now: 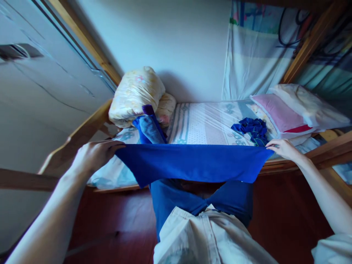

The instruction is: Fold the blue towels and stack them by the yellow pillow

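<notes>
A blue cloth, perhaps a towel, is stretched wide between my two hands over my lap. My left hand pinches its upper left corner. At the upper right corner, my right hand grips it between thumb and fingers. The top edge runs almost straight, and the lower part hangs down in front of my knees. Beyond it on the bed lie a folded blue and purple cloth bundle to the left and a crumpled dark blue cloth to the right.
The bed has a patterned sheet and a wooden frame. A bundled yellow quilt sits at its left end. A pink pillow and a pale pillow lie at the right. A curtain hangs behind. Wooden rails flank both sides.
</notes>
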Motion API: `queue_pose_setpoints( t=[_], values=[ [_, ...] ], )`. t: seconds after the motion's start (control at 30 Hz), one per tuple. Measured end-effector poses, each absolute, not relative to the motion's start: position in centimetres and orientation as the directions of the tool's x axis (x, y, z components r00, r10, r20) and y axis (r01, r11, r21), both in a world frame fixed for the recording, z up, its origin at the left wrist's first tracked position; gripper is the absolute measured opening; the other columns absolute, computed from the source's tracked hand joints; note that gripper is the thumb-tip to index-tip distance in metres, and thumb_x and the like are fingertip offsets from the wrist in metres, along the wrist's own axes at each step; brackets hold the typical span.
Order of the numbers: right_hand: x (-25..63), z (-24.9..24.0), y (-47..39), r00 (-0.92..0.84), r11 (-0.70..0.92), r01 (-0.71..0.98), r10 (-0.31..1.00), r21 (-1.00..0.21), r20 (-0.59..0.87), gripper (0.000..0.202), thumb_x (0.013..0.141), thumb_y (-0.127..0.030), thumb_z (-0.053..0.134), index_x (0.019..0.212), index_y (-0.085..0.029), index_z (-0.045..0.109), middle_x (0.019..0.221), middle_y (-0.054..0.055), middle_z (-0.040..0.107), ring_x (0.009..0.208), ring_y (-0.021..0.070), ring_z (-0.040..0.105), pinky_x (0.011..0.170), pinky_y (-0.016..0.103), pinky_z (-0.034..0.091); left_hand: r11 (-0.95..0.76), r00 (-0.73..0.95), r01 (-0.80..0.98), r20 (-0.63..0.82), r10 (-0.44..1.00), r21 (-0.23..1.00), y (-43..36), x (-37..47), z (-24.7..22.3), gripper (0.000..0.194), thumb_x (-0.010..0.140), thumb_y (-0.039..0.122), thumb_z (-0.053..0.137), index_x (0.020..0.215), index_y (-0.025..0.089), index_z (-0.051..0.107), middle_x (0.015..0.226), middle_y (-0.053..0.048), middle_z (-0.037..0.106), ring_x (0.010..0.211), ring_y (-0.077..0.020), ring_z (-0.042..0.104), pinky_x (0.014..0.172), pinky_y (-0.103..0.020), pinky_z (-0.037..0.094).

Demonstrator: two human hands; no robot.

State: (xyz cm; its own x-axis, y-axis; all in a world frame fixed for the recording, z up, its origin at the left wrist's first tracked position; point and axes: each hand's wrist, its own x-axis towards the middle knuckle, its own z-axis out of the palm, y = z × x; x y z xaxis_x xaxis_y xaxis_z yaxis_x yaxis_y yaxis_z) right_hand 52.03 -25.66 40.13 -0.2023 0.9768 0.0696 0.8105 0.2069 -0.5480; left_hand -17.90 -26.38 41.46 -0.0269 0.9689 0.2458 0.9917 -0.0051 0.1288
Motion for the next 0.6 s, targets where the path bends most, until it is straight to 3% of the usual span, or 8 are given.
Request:
queue_pose_setpoints(
  t=[0.1,0.3,0.4,0.6],
  values=[
    [52.5,40.2,-26.1,-0.139,0.138,0.823,0.989,-0.55,0.041,0.025,0.082,-0.044,0.066,0.081,-0.022,0.078,0.078,0.007,0.078,0.057,0.0201,0.071,0.058,0.028,0.054,0.028,-0.049,0.987,0.128,0.991,0.156,-27.5,-17.7,41.5,0.041,0.073,0.041,0.042,0.09,0.027,0.076,0.051,0.005,0.065,0.064,-0.0186,0.068,0.066,-0.023,0.048],
    [53.3,40.4,-29.0,-0.062,-0.005,0.772,0.995,-0.635,-0.083,0.023,0.08,-0.035,0.064,0.082,-0.017,0.078,0.082,0.011,0.079,0.076,0.0289,0.078,0.069,0.032,0.061,0.145,-0.1,0.911,-0.135,0.986,0.385,-31.5,-18.2,39.5,0.04,0.072,0.06,0.043,0.079,0.036,0.075,0.065,0.009,0.075,0.058,-0.0204,0.071,0.062,-0.029,0.056],
    [53.8,40.7,-29.6,-0.075,-0.029,0.79,0.987,-0.613,-0.143,0.016,0.078,-0.03,0.066,0.079,-0.02,0.078,0.078,0.011,0.079,0.08,0.0295,0.078,0.073,0.033,0.061,0.195,-0.059,0.853,-0.282,0.958,0.484,-32.2,-18.4,38.6,0.042,0.066,0.07,0.05,0.073,0.036,0.075,0.073,0.006,0.078,0.068,-0.0247,0.075,0.066,-0.032,0.059],
    [55.0,40.0,-26.6,-0.139,-0.057,0.747,0.961,-0.663,-0.239,0.013,0.077,-0.032,0.069,0.077,-0.02,0.073,0.074,0.01,0.077,0.073,0.0267,0.078,0.064,0.029,0.06,0.119,0.082,0.839,-0.34,0.937,0.53,-28.4,-19.0,36.8,0.044,0.071,0.068,0.057,0.074,0.028,0.077,0.07,0.001,0.077,0.066,-0.0227,0.073,0.066,-0.029,0.058]
  ],
)
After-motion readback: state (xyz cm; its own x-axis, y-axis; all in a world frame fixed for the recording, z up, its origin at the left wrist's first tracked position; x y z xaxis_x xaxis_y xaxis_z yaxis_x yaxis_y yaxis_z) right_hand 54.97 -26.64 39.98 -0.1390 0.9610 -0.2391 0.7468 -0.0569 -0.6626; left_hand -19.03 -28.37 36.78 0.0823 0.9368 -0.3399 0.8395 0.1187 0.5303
